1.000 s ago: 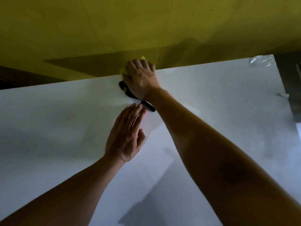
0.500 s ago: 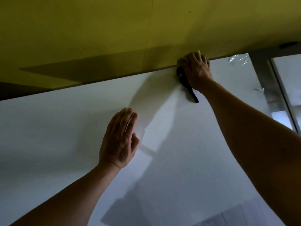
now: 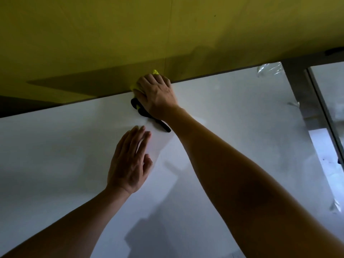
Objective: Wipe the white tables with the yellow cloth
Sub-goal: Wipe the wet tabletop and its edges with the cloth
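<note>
Wiping, far edge of white table (image 3: 232, 112).
Right hand (image 3: 156, 94) presses yellow cloth (image 3: 155, 72) beneath its curled fingers; left hand (image 3: 130, 162) flat, bracing nearer. Next likely: sweep sideways along the edge.

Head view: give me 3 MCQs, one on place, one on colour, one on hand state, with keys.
1. Where is the cloth?
A. at the table's far edge
B. at the near edge
C. on the floor

2. What colour is the wall behind the table?
A. blue
B. yellow
C. red

3. How is the left hand?
A. gripping the cloth
B. lifted in a fist
C. flat on the table, fingers straight

Key: A, the right hand presses the cloth down where the table meets the wall; B, the wall is yellow; C, its palm lies flat on the table and holds nothing.
</note>
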